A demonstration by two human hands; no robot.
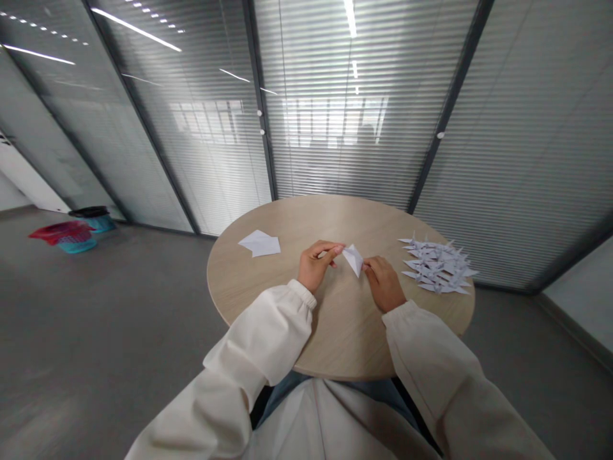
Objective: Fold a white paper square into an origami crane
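Cream-coloured fabric sleeves point(258, 345) are seen lowest in the view, stretched forward over a round table of pale wood-grain laminate point(268, 287). Near the middle of this table, a small white folded paper piece point(354, 259) with pointed tips is held between both hands. Its upper left tip is pinched by the thumb and fingers of the left hand point(316, 265), which is curled shut on it. Its lower right corner is gripped by the fingertips of the right hand point(384, 283), which is likewise closed on the paper. Whether the piece touches the tabletop cannot be told.

To the left of the hands, well apart from them, a few flat white paper sheets point(261, 243) are laid overlapping on the wood. To the right, near the table's edge, a heap of small white folded paper figures point(438, 265) with spiky points is spread out.

Behind the table, the room is closed off by tall glass partition walls with grey horizontal blinds point(335, 115), set in dark frames; ceiling strip lights are mirrored in the glass. A smooth grey floor point(96, 332) is laid around the table. At the far left, by the glass, a red-and-teal plastic basket point(71, 236) and a teal bin with a black liner point(96, 217) are stood on the floor.
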